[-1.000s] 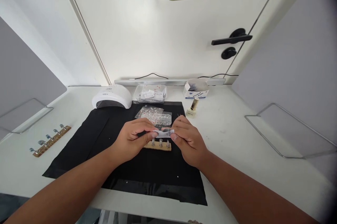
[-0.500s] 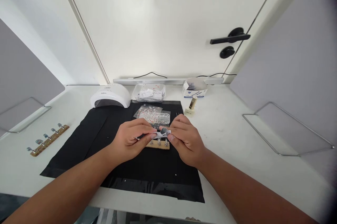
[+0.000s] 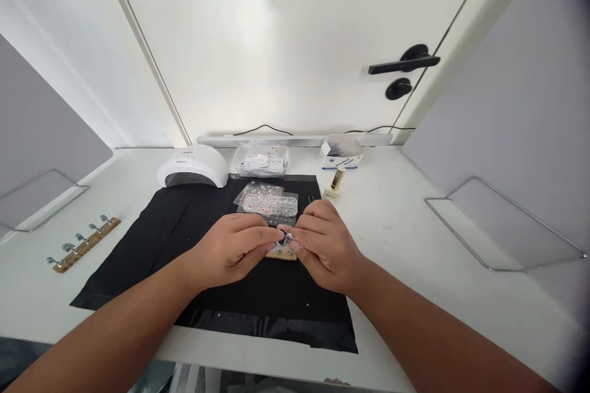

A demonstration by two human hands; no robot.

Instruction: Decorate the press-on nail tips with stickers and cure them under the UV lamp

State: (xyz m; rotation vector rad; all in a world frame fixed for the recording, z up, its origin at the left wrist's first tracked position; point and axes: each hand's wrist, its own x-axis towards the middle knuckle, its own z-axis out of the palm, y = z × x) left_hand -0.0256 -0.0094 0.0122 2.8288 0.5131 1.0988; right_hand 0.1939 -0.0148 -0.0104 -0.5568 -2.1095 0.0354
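My left hand (image 3: 237, 244) and my right hand (image 3: 325, 245) meet over the black mat (image 3: 251, 307). Pinched between their fingertips is a small white wipe (image 3: 289, 238) with a dark patch in it; fingers cover most of it. Just beneath lies a wooden strip (image 3: 283, 256) bearing nail tips on metal stands, partly hidden by the hands. Beyond my fingers sits a clear case of nail decorations (image 3: 286, 205), beside a bag of small decorations (image 3: 260, 190). Thin metal points (image 3: 311, 199), perhaps tweezers, show behind my right hand.
At the back stand a white nail lamp (image 3: 193, 165), a clear plastic box of papers (image 3: 262, 162) and an alcohol pad box (image 3: 342, 153). A gold-capped bottle (image 3: 336, 182) is right of the mat. Another wooden strip with nail tips (image 3: 85, 245) lies left.
My left fingertips have shifted right, closer to my right fingertips. The white wipe, stretched between them before, is now bunched and more covered.
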